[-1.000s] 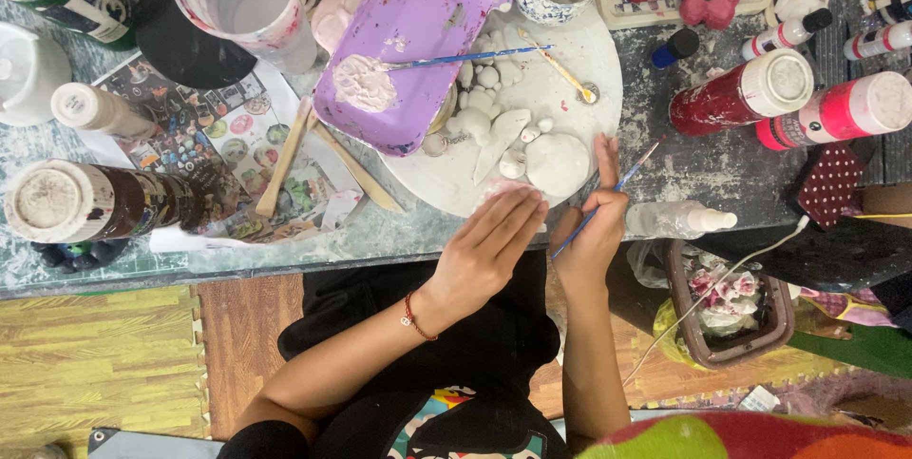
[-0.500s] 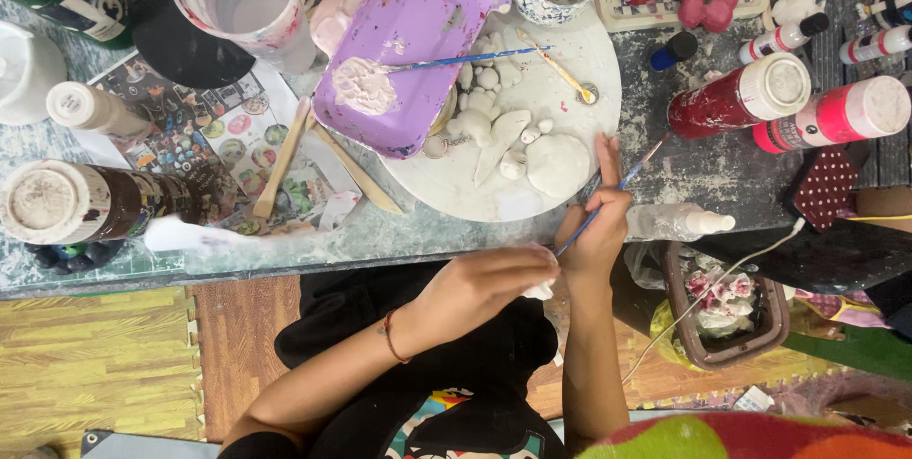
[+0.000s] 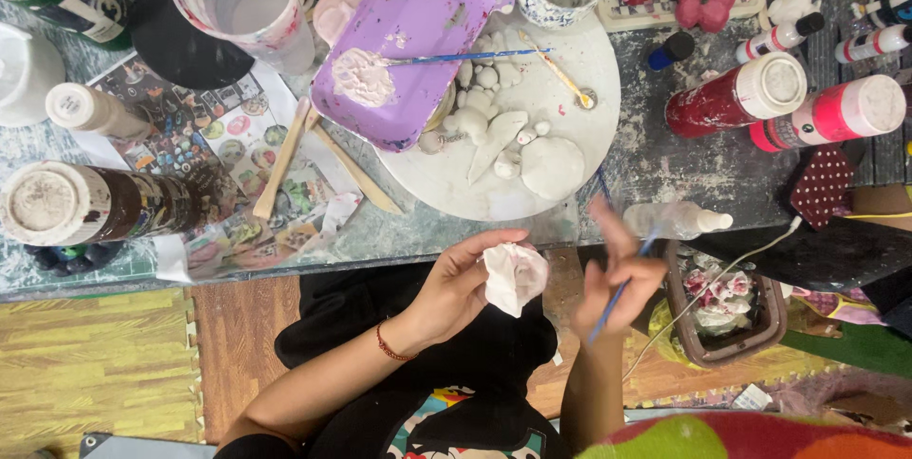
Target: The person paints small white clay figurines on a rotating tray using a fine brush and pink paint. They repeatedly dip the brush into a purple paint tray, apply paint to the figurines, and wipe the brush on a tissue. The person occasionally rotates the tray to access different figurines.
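The left hand has its fingers curled around a pale pink clay flower. It holds the flower up over the lap, just below the edge of the worktop. The right hand is blurry. Its fingers are closed on a thin blue paintbrush, close beside the flower but not touching it.

Just above the hands, on the worktop, sits a round white board with small white clay pieces on it. A purple tray rests partly on the board. It has a blob of pink paint and another blue brush lying in it. To the right lie a red paint bottle and a pink paint bottle. A small clear bottle lies near the right hand. To the left are wooden sticks on printed paper and a dark bottle.
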